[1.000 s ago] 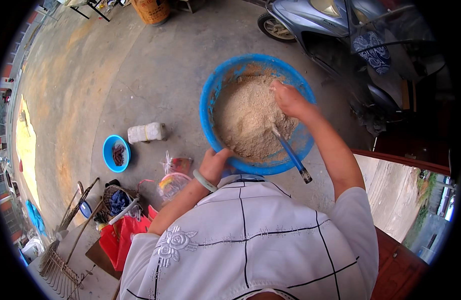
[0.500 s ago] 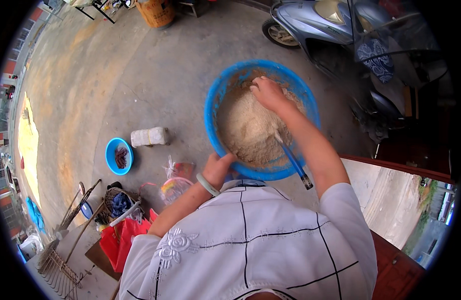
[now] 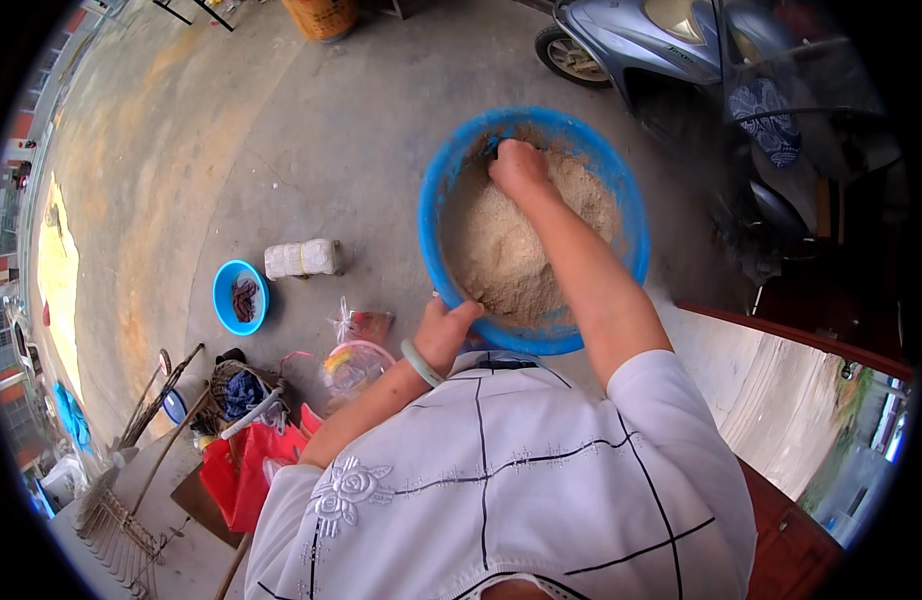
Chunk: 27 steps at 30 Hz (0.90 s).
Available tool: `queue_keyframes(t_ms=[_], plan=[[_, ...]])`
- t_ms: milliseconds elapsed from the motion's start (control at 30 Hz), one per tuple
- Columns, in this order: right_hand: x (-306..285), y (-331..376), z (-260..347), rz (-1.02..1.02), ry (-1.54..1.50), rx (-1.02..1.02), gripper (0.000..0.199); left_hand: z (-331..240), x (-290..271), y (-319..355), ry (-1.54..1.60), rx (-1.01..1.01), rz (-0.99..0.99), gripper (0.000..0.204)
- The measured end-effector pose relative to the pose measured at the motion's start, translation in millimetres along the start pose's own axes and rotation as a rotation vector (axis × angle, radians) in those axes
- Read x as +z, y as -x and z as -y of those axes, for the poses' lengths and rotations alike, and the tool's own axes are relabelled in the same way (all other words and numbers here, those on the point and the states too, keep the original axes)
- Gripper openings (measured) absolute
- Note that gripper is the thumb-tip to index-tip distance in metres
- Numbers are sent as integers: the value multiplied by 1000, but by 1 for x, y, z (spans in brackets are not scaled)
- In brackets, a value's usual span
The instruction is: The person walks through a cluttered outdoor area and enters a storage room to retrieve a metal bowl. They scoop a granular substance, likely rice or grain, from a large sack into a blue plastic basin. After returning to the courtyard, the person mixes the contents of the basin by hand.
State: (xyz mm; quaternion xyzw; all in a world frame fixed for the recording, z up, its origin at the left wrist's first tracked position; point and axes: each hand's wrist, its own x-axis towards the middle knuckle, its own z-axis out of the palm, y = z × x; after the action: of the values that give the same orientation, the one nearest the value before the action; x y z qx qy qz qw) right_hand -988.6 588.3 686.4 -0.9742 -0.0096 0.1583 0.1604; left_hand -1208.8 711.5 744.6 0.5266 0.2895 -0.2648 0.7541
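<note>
A big blue basin (image 3: 631,215) stands on the concrete floor, holding a pale, crumbly, flour-like mixture (image 3: 501,255). My right hand (image 3: 521,168) is down in the mixture at the basin's far side, fingers curled and partly buried. A small dark blue bit shows just beside it; whether the hand holds anything is hidden. My left hand (image 3: 446,328), with a pale green bangle at the wrist, grips the basin's near rim. My white checked shirt fills the lower part of the view.
Left of the basin lie a small blue bowl (image 3: 241,297) with dark contents, a white wrapped block (image 3: 301,258) and clear plastic bags (image 3: 356,350). A red bag (image 3: 243,472) and a basket (image 3: 239,388) sit lower left. A parked scooter (image 3: 661,40) stands behind.
My right hand has moved from the basin's right side across to its far rim. The blue-handled tool that lay under my forearm no longer shows. My left hand stays on the near rim.
</note>
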Motion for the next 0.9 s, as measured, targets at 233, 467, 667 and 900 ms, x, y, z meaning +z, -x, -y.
queue_keyframes(t_ms=[233, 467, 667, 900], plan=[[-10, -7, -45, 212, 91, -360, 24, 5, -3, -6, 54, -33, 62, 26], [-58, 49, -94, 207, -55, -422, 23, 18, -16, -18, 113, -74, 108, 28], [-63, 108, -108, 217, -85, -443, 24, 18, -8, -20, 195, -17, 54, 25], [-33, 99, -110, 103, -124, -407, 17, 20, -7, -21, 219, -36, 53, 24]])
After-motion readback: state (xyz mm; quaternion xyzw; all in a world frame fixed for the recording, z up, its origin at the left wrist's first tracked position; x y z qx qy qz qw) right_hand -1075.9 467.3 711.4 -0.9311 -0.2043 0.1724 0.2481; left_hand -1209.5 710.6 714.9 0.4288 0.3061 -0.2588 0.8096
